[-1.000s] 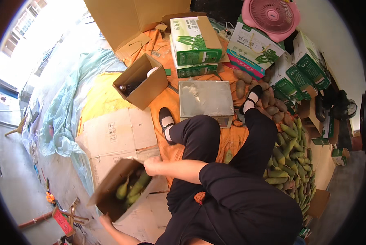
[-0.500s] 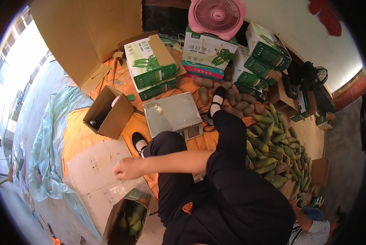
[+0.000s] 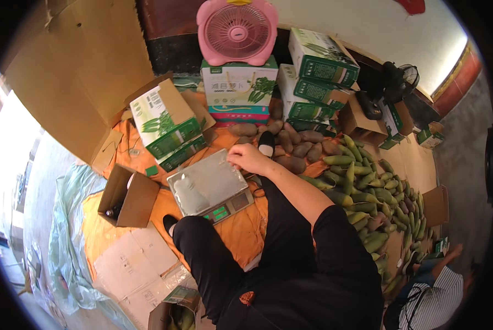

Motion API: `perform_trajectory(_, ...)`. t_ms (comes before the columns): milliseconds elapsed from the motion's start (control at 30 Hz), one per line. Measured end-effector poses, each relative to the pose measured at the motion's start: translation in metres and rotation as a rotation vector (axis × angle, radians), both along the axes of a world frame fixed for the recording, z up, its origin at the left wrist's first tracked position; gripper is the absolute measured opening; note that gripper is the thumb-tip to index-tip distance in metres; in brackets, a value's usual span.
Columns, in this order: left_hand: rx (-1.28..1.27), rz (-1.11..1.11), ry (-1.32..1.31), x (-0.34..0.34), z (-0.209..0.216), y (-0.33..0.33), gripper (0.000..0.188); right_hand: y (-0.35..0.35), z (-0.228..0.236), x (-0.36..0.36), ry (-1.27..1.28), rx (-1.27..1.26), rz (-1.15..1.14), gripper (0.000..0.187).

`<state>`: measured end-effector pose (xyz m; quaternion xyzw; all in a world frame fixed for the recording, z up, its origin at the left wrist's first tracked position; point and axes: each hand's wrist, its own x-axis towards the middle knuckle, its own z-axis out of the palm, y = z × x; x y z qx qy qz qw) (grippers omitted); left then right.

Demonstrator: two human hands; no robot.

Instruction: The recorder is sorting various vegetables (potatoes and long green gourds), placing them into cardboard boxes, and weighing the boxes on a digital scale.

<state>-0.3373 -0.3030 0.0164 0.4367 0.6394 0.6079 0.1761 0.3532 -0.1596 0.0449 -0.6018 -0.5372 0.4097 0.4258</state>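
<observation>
The right hand [image 3: 251, 158] is at the far right corner of the scale [image 3: 208, 187], which sits on the orange sheet [image 3: 243, 236] before the knees. Its fingers [image 3: 234, 160] are bent; I cannot tell whether they pinch the plate edge, touch it only, or hide something small. The left hand is out of view.

If the wrist leans on this corner, the plate may tilt and the lit display [image 3: 220, 213] may give a false reading. The left knee [image 3: 199, 228] is close to the front edge, so a careless turn could push the scale. The open carton [image 3: 183, 295] with green vegetables [image 3: 187, 319] stands low at the left, partly cut off, and a moving leg could knock it. The right shoe [image 3: 266, 142] is beside the brown roots [image 3: 301, 148]; one could roll under the foot.

Compared with half a second ago, the right hand is no longer above the cardboard sheet [image 3: 133, 250], but at the scale. The view is also turned, and the carton appears lower.
</observation>
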Motion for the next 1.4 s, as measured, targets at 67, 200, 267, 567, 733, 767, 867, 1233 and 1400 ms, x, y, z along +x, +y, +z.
perform_trajectory(67,0.083,-0.035,-0.04,0.04,0.001,0.033,0.027,-0.017,-0.015,0.051,0.058,-0.147,-0.23,0.018)
perform_trajectory(200,-0.072,-0.295,0.515,0.193,0.062,0.113,0.019,-0.043,-0.028,0.13,0.222,-0.14,-0.536,0.016)
perform_trajectory(267,-0.079,-0.529,0.495,0.283,0.083,0.14,0.018,-0.052,-0.027,0.17,0.199,-0.178,-0.649,0.014)
perform_trajectory(567,-0.433,-1.111,1.257,0.439,0.064,0.173,0.023,-0.099,0.013,0.35,0.252,0.083,-1.246,0.013)
perform_trajectory(733,-0.567,-1.007,1.407,0.431,0.05,0.178,0.023,-0.099,0.046,0.413,0.169,0.198,-1.334,0.027)
perform_trajectory(767,-0.505,-1.028,1.347,0.434,0.048,0.18,0.023,-0.097,0.051,0.424,0.173,0.233,-1.364,0.032)
perform_trajectory(867,-0.574,-1.005,1.423,0.446,0.056,0.179,0.023,-0.087,0.064,0.443,0.155,0.273,-1.375,0.05)
perform_trajectory(1233,-0.599,-0.987,1.385,0.452,0.055,0.183,0.022,-0.062,0.066,0.48,0.001,0.252,-1.295,0.084)
perform_trajectory(1400,-0.545,-0.999,1.42,0.443,0.049,0.185,0.022,-0.053,0.051,0.487,-0.06,0.26,-1.065,0.035)
